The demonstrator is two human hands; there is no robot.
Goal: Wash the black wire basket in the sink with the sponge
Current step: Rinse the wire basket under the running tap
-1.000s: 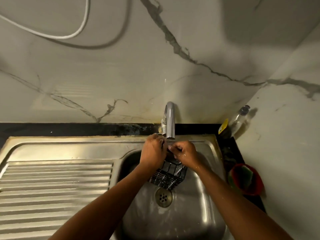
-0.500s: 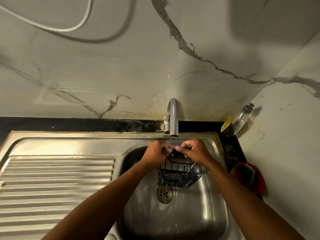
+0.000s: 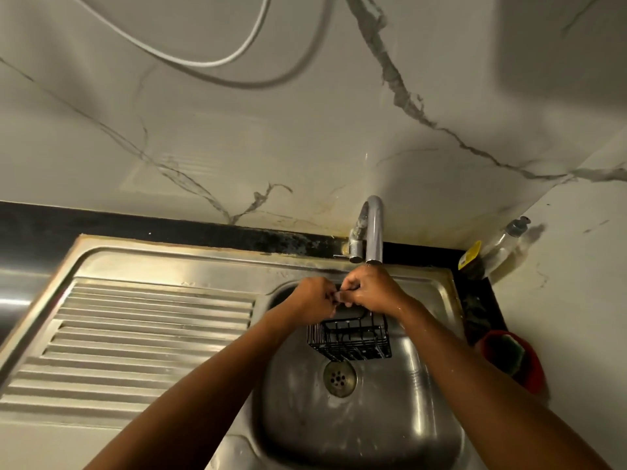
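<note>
- Black wire basket could slip. Both hands hold it only by its top back edge, water drops show on the right forearm, and thin wet wire gives little to grip. A drop would knock it against the steel of the sink, right over the drain.
- Sponge sits in a red holder on the counter to the right of the sink, well apart from both hands. Neither hand is free, so fetching it means letting go with 1 hand. Hanging from the other hand alone, the basket would likely swing or tip.
- A finger could catch between the wires if the basket twists while pinched at such a narrow spot.
- I cannot tell whether water runs from the tap. If it does, spray off the wires could wet the counter.
- Left hand has its fingers curled and pinches the upper back rim toward the left.
- Right hand has its fingers curled on the same rim just beside it, directly under the tap's spout. The 2 hands meet or nearly meet; I cannot tell which.
- The basket hangs below the hands and nearer the camera, inside the sink, open side up and slightly tilted, with its base over the drain. It looks held clear of the sink floor, though that is not certain.
</note>
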